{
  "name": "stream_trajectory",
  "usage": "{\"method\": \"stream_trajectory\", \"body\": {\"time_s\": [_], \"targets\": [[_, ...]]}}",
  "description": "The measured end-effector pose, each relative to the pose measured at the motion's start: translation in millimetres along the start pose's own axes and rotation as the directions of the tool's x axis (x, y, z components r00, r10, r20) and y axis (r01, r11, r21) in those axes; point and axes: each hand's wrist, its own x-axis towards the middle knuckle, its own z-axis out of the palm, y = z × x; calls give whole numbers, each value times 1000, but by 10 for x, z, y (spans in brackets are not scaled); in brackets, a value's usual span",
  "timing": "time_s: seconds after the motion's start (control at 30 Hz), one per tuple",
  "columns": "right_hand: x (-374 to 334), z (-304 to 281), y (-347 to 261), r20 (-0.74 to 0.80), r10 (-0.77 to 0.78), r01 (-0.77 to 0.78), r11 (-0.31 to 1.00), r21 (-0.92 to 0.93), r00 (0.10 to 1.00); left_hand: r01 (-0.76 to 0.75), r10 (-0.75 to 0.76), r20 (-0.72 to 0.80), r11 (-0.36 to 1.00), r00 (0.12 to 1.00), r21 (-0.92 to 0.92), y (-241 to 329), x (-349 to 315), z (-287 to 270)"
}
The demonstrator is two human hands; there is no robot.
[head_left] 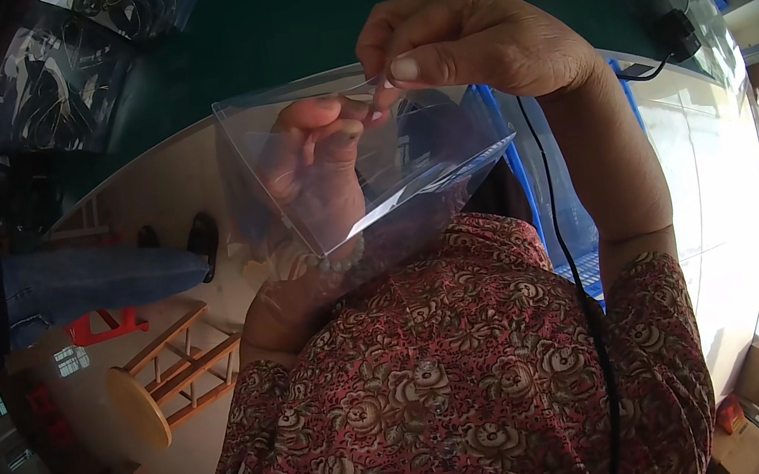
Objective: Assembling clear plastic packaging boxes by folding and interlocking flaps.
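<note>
A clear plastic box (398,164), edge pinched by the right hand (469,42), shows the left hand (318,156) through it, grip unclear.

A clear plastic box (395,176) is held tilted.

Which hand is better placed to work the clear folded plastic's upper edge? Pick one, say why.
Right, probably: the right hand pinches at that edge, while the left hand shows through the clear folded plastic and lies lower in the picture.
</note>
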Motion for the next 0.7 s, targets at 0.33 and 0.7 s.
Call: {"method": "stream_trajectory", "body": {"time_s": [0.33, 0.7], "targets": [[-166, 143, -152, -122, 6, -15, 998, -69, 992, -34, 37, -88, 999, 995, 41, -43, -39, 98], [-264, 136, -117, -59, -150, 135, 970, -201, 987, 119, -121, -19, 992, 993, -51, 77, -93, 33]]}}
